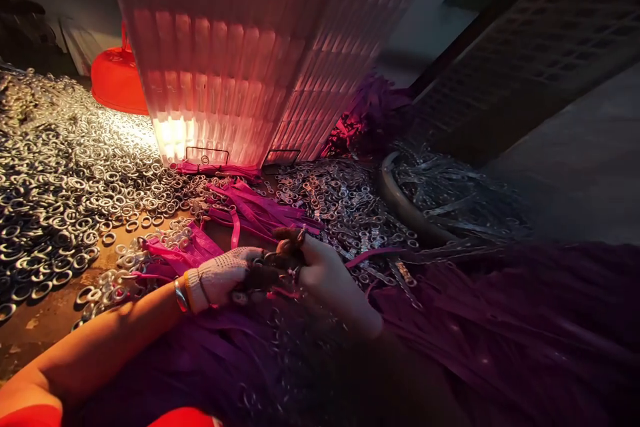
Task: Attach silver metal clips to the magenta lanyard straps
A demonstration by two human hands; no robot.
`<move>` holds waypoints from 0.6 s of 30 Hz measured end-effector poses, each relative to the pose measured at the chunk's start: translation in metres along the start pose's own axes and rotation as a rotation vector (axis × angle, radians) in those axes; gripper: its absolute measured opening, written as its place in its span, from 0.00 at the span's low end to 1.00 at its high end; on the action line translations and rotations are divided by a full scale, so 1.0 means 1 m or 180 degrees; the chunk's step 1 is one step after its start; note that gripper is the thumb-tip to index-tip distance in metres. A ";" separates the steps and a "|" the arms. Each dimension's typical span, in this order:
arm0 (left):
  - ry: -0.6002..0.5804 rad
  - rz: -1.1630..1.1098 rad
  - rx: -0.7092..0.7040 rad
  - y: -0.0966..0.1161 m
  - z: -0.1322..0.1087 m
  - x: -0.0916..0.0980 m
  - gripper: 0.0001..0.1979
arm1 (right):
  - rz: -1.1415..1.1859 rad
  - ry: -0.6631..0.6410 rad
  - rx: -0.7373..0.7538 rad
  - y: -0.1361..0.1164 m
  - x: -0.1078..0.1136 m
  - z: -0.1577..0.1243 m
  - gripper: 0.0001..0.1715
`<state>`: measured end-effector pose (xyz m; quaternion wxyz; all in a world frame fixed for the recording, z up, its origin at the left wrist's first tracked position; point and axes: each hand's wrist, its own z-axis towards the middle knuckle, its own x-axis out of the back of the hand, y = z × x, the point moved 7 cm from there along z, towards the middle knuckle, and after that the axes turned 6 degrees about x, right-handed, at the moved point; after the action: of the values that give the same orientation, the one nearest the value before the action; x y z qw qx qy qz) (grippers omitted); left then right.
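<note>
My left hand point(233, 277) wears a white knit glove with dark, soiled fingertips. My right hand point(327, 273), in a pale glove also dark at the fingers, meets it at the centre. Both hands are closed, fingers pinched together around small parts that are mostly hidden. Glints of metal and a short bit of pink strap point(283, 293) show just below the fingers. Beyond the hands lie pink-purple straps point(260, 207), and more purple straps point(480, 320) are heaped at the right and below my wrists.
A large pile of metal rings point(65, 180) covers the left, lit by a red-shaded lamp point(117, 80). Tall translucent ribbed panels point(225, 67) stand behind. Small metal clasps point(340, 200) lie heaped behind my right hand, beside a round-rimmed container point(400, 197) of silvery strips.
</note>
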<state>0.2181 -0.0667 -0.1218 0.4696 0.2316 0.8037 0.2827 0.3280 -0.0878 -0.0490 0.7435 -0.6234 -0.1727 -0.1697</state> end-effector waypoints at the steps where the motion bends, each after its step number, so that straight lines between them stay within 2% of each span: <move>1: 0.0043 -0.0271 0.0019 0.002 0.000 0.003 0.17 | 0.0336 0.0293 -0.0163 0.005 0.007 -0.001 0.21; 4: 0.0452 -0.0453 -0.0139 0.008 -0.003 0.011 0.17 | 0.1094 0.0894 -0.0426 0.019 0.016 -0.007 0.18; 8: 0.0817 0.0347 -0.0546 0.016 -0.009 0.006 0.18 | 0.1590 0.1166 -0.0569 0.032 0.007 -0.016 0.21; 12: 0.1196 0.1243 -0.1118 0.033 -0.021 -0.002 0.22 | 0.1651 0.0989 -0.0678 0.031 -0.002 -0.019 0.19; 15: 0.1040 0.2252 -0.1740 0.051 -0.031 -0.020 0.18 | 0.1755 0.0660 -0.0764 0.027 -0.004 -0.019 0.16; 18: 0.0929 0.2871 -0.1995 0.057 -0.034 -0.033 0.15 | 0.1769 0.0456 -0.0813 0.021 -0.002 -0.022 0.15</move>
<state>0.2093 -0.0539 -0.0496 0.2326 0.3601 0.5595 0.7094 0.3375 -0.1059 -0.0718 0.6874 -0.7215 0.0797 -0.0238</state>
